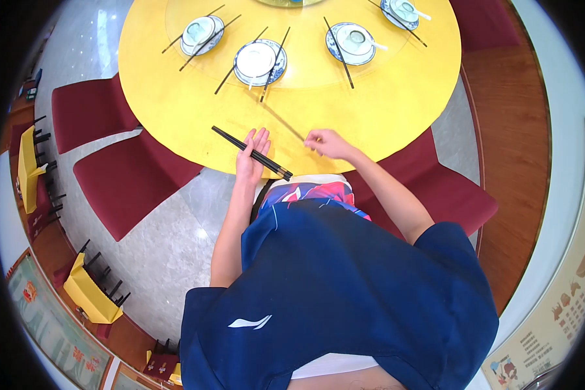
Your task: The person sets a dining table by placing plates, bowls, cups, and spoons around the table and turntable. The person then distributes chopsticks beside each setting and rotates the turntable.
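My left hand (252,159), palm up, holds a bundle of black chopsticks (253,155) under its thumb, at the near edge of the yellow round table (195,123). To its right, over the table edge, my right hand (328,143) is closed in a pinch at the near end of a thin, blurred brownish stick (276,116), which looks like a chopstick. The stick's far end points at the place setting (257,60) with a blue-rimmed plate, stacked white dishes, a spoon and a black chopstick on either side.
Similar settings lie at the upper left (201,34), right (351,43) and far right (400,13). A glass turntable (305,68) covers the table's middle. Dark red chairs (130,175) stand left, another chair (435,188) right. More yellow tables (88,292) are far left.
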Available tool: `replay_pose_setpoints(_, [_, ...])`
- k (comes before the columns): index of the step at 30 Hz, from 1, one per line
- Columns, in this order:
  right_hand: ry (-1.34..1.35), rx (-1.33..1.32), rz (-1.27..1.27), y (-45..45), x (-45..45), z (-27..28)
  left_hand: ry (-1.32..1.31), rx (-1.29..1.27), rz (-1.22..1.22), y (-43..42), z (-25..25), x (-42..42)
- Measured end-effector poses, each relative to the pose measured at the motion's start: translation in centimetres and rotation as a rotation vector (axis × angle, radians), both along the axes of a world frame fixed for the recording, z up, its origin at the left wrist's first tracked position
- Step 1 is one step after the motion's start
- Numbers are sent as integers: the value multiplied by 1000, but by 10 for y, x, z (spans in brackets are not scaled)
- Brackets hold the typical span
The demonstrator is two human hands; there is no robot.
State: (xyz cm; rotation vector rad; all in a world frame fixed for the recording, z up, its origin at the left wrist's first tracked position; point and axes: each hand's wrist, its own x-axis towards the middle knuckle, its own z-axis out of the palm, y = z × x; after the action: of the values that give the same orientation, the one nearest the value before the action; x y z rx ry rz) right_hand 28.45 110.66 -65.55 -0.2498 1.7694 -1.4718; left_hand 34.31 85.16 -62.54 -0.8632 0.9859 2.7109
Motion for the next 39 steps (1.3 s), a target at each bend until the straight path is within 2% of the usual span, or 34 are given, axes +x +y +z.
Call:
replay_pose_setpoints(2, [15,7,-98,10,-19,-17,3,6,2,1,-10,4])
replay_pose_setpoints(4, [80,190,-258,18,-43,-18,7,12,6,0,-12,4])
replay_pose_setpoints(9, [87,226,-298,41,-66,-24,8,10,-28,9,-12,8])
replay_pose_setpoints(15, [78,152,-275,66,-58,-33,8,23,7,7,-22,14])
replay_pose_setpoints(17, [-54,65,-397,68,-52,-33,8,25,11,8,-27,17])
replay_pose_setpoints(26, [-247,-85,-800,8,-72,-56,-1,36,-23,13,-33,14])
replay_pose_setpoints(30, [-354,-151,-873,-8,-75,-69,-10,25,-20,11,-43,16])
replay_pose_setpoints(35, [-589,-427,-1001,-10,-79,-82,2,30,13,15,-48,19])
replay_pose_setpoints(39, [-743,-516,-1046,-18,-85,-94,-7,36,25,14,-55,17])
